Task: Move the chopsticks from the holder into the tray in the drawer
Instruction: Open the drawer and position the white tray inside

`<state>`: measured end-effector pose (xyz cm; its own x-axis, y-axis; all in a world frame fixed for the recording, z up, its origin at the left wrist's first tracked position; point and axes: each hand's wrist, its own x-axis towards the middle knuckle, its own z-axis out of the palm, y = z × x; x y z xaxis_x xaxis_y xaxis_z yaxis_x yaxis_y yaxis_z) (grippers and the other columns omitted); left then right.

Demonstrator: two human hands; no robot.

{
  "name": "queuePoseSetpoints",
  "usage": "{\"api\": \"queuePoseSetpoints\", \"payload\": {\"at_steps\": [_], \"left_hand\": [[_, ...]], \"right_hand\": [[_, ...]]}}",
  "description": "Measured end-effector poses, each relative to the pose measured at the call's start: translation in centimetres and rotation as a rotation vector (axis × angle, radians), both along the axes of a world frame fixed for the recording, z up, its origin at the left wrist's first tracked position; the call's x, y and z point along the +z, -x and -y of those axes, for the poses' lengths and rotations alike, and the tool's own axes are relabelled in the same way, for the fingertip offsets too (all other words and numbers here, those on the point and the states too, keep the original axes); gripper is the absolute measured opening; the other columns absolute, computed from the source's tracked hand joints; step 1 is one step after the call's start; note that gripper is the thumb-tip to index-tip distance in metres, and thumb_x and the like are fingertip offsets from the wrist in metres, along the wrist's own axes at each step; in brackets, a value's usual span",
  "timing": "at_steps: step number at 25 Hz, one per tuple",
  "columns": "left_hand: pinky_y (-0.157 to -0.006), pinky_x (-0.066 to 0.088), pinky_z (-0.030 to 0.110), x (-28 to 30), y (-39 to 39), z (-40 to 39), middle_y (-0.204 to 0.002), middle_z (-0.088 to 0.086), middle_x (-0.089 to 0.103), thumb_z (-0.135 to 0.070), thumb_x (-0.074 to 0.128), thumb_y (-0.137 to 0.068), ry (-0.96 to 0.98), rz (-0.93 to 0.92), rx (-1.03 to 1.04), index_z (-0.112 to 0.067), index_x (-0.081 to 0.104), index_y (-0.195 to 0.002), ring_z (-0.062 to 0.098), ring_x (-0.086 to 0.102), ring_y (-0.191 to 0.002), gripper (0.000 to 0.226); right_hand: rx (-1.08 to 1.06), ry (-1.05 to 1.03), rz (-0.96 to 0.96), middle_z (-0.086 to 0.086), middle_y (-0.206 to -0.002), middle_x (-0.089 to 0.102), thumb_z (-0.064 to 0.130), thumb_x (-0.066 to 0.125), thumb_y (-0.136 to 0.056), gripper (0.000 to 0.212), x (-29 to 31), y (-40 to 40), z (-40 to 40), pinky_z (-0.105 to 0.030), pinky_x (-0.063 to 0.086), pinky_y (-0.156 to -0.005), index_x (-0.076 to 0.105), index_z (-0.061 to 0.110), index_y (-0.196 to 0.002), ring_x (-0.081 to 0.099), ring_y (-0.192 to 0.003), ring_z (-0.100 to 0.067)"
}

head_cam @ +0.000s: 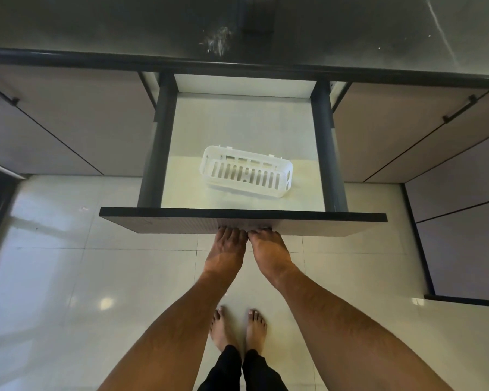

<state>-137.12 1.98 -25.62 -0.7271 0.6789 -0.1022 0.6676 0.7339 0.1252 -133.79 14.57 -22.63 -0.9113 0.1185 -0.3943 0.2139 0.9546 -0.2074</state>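
Your left hand (pixel 228 246) and right hand (pixel 267 249) sit side by side, fingers hooked under the drawer front (pixel 153 221); how tightly they grip is hidden. Just beyond them lies the white slotted tray (pixel 246 172), empty. No chopsticks or holder in view. Pull hard and the light tray may slide.

Two bare forearms without sleeves, left hand (pixel 228 244) and right hand (pixel 267 246) free of rings or watches; black trousers (pixel 237 371) above bare feet (pixel 239 328).
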Motion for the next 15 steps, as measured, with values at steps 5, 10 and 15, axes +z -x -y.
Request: {"api": "queuePoseSetpoints", "payload": {"at_steps": [5, 10, 15], "left_hand": [[-0.127, 0.001, 0.044, 0.1, -1.2, 0.4, -0.156, 0.014, 0.038, -0.007, 0.05, -0.1, 0.003, 0.0, 0.021, -0.007, 0.025, -0.155, 0.032, 0.026, -0.149, 0.061], [-0.126, 0.002, 0.044, 0.6, -1.7, 0.2, -0.16, 0.012, 0.034, -0.017, 0.06, -0.098, 0.063, 0.019, 0.043, -0.012, 0.024, -0.156, 0.031, 0.024, -0.151, 0.068], [-0.123, 0.022, 0.049, 2.1, -2.5, 1.2, -0.15, 0.014, 0.047, -0.024, 0.065, -0.096, 0.084, 0.01, 0.032, -0.009, 0.039, -0.149, 0.033, 0.04, -0.142, 0.061]], "right_hand": [[0.029, -0.011, -0.05, -0.006, -0.151, 0.05, 0.014, 0.067, -0.096, 0.055, 0.3, -1.1, 0.2, -0.037, 0.032, -0.122, 0.045, 0.02, -0.146, 0.042, -0.142, -0.026], [0.071, 0.001, -0.053, -0.005, -0.15, 0.05, 0.019, 0.064, -0.098, 0.051, 0.3, -1.4, 0.3, -0.04, 0.033, -0.121, 0.045, 0.02, -0.146, 0.045, -0.141, -0.026], [0.094, 0.041, -0.193, -0.004, -0.134, 0.064, 0.023, 0.064, -0.099, 0.035, 1.5, -2.9, 0.5, -0.036, 0.048, -0.11, 0.059, 0.017, -0.133, 0.061, -0.122, -0.022]]}}
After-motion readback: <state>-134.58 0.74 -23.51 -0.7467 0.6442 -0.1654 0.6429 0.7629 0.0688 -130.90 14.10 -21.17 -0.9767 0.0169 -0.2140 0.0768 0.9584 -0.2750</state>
